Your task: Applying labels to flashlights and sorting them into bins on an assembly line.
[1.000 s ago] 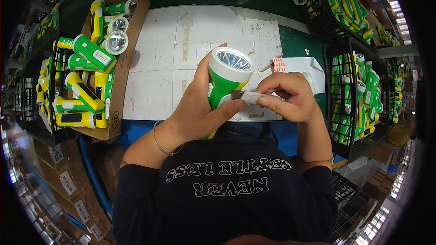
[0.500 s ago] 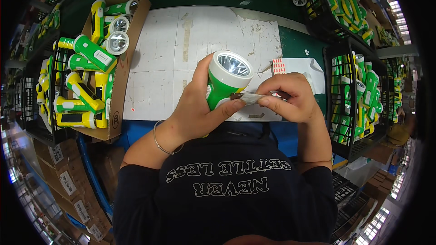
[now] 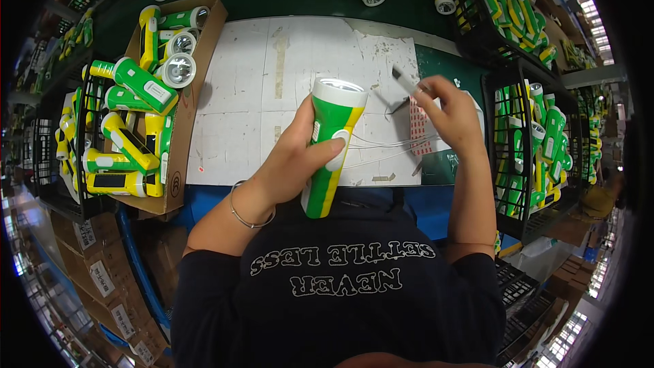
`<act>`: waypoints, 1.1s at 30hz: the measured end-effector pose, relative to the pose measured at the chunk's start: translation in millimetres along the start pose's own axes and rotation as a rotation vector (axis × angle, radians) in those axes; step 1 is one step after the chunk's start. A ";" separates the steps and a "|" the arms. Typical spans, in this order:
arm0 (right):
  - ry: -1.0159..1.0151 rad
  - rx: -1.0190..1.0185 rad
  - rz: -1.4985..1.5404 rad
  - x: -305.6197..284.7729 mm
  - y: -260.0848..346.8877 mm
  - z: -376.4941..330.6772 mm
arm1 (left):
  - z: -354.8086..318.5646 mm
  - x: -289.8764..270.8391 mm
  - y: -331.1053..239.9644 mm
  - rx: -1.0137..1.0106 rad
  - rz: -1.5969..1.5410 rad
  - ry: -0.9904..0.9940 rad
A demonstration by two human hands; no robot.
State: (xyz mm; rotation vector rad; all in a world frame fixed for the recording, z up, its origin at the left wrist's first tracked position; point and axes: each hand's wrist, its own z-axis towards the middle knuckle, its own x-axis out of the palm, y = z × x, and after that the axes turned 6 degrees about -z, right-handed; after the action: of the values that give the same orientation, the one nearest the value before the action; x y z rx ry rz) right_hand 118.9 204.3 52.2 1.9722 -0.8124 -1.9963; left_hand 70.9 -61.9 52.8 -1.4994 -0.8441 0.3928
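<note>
leaning flashlight (image 3: 333, 123) between left fingers (image 3: 323, 154)

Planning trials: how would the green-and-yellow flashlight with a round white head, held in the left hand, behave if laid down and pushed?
The flashlight looks stiff: no bend shows in the left hand. Laid down, it may roll unevenly, its head being wider than its body. Its smooth-looking shell could slide.

Beyond the flashlight (image 3: 331, 123), white board (image 3: 306, 51) lies open; cardboard box (image 3: 182, 138) blocks left.
</note>
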 end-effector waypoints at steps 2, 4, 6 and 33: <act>-0.029 0.042 -0.214 7.8 -3.7 -3.3 | 5.7 -2.9 7.9 -0.069 -0.259 0.061; -0.167 0.004 -0.043 9.2 0.5 -6.8 | 10.3 -0.9 17.0 -0.086 -0.340 0.064; -0.157 -0.033 0.073 8.8 3.2 -9.2 | 21.8 -6.1 30.2 -0.145 -0.583 0.021; -0.252 -0.683 -0.319 39.0 62.1 -36.8 | 51.1 5.0 30.2 -0.034 -0.382 -0.050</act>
State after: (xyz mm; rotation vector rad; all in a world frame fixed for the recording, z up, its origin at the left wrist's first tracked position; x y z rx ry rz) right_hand 138.0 124.5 53.5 1.5265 0.1742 -2.3046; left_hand 46.8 -19.9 18.2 -1.3256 -1.1554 0.1331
